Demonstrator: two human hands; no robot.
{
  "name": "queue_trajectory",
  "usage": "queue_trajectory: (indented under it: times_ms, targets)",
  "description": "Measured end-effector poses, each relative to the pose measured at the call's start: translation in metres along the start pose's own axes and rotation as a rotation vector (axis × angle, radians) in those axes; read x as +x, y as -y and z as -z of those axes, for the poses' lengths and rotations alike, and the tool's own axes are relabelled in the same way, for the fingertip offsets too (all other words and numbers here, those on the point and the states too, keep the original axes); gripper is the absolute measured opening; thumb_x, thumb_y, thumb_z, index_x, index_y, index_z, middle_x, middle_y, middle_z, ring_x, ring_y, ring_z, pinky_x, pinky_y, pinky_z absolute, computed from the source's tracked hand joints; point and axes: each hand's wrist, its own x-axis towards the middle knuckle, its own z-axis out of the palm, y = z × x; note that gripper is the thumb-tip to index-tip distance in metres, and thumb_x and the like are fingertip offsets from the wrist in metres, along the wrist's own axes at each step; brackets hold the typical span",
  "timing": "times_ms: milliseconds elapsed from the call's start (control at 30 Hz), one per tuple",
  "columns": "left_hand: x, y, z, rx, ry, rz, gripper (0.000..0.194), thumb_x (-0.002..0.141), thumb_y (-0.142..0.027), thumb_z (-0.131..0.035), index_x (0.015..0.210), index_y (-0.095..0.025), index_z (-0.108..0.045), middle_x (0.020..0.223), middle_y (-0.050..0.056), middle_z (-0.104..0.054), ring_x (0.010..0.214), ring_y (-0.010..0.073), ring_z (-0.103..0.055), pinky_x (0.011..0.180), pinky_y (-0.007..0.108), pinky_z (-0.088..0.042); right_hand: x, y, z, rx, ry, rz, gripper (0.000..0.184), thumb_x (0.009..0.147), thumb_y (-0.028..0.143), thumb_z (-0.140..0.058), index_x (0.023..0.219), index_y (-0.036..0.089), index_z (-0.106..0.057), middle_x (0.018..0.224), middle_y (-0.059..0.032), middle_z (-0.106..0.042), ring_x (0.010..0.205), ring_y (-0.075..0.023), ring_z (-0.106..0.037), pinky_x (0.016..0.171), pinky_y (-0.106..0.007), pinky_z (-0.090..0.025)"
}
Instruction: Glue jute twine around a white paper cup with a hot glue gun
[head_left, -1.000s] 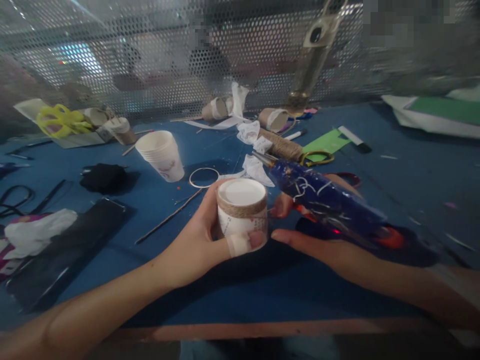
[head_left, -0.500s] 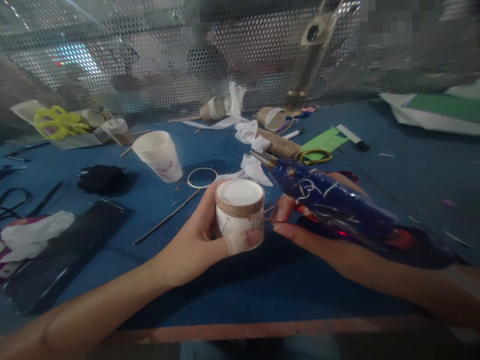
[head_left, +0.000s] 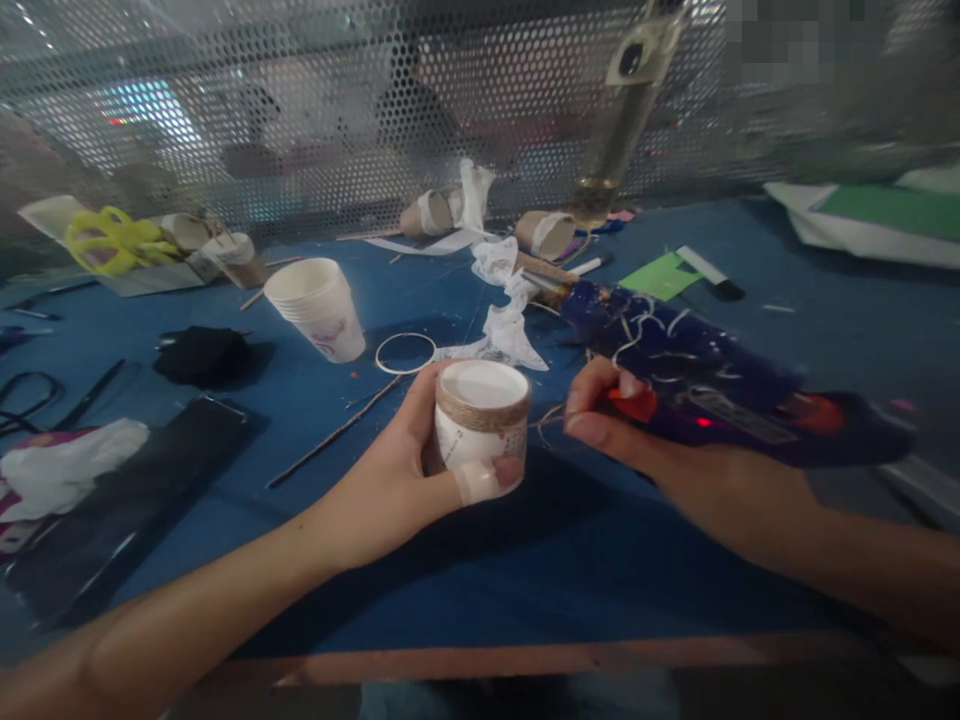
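Observation:
My left hand (head_left: 420, 470) is wrapped round an upside-down paper cup (head_left: 480, 445), with a bandage on the thumb. Brown twine (head_left: 482, 414) circles the cup in a band just below its upturned base. A loose strand of twine runs from the cup's right side to my right hand (head_left: 637, 430), whose thumb and fingers are closed together. That same hand holds a dark blue hot glue gun (head_left: 720, 370), its metal nozzle pointing up and left behind the cup. Dried glue strings cling to the gun, and a red light glows on its side.
A stack of paper cups (head_left: 319, 310) stands behind my left hand, near a white ring (head_left: 406, 353) and a thin stick (head_left: 330, 435). White lace (head_left: 506, 335) lies beyond the cup. Yellow scissors (head_left: 112, 240) rest at far left, a black case (head_left: 127, 500) at near left.
My right hand has moved slightly right and up with the glue gun, and more of the twine strand shows between it and the cup. My left hand stays nearly in place.

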Motion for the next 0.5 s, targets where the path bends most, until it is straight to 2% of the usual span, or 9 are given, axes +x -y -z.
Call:
queue_trajectory:
  times_ms: [267, 400, 500]
  targets:
    - [0.0026, 0.0070, 0.0051, -0.048, 0.036, -0.007, 0.059, 0.081, -0.025, -0.090, 0.131, -0.028, -0.059, 0.122, 0.003, -0.070, 0.111, 0.0232, -0.066, 0.099, 0.034, -0.055, -0.0006, -0.0018, -0.0008, 0.019, -0.017, -0.005, 0.029, 0.086, 0.060, -0.081, 0.083, 0.033, -0.071, 0.087, 0.0042, -0.074, 0.085, -0.0200, -0.071, 0.093, -0.034, -0.061]
    - [0.0034, 0.0086, 0.0069, -0.037, 0.039, 0.030, 0.056, 0.081, -0.026, -0.089, 0.130, -0.026, -0.062, 0.121, 0.005, -0.072, 0.111, 0.0267, -0.067, 0.098, 0.037, -0.056, 0.0005, -0.0021, 0.0008, 0.053, 0.012, 0.016, 0.026, 0.087, 0.057, -0.082, 0.084, 0.034, -0.071, 0.086, 0.0059, -0.073, 0.084, -0.0176, -0.071, 0.090, -0.030, -0.061]
    - [0.0034, 0.0074, 0.0065, -0.075, 0.042, 0.050, 0.054, 0.080, -0.026, -0.090, 0.127, -0.025, -0.064, 0.117, 0.005, -0.073, 0.106, 0.0259, -0.069, 0.094, 0.037, -0.057, 0.0007, -0.0022, 0.0009, 0.056, 0.014, 0.005, 0.029, 0.088, 0.060, -0.080, 0.084, 0.033, -0.071, 0.086, 0.0045, -0.074, 0.083, -0.0184, -0.071, 0.087, -0.031, -0.062]
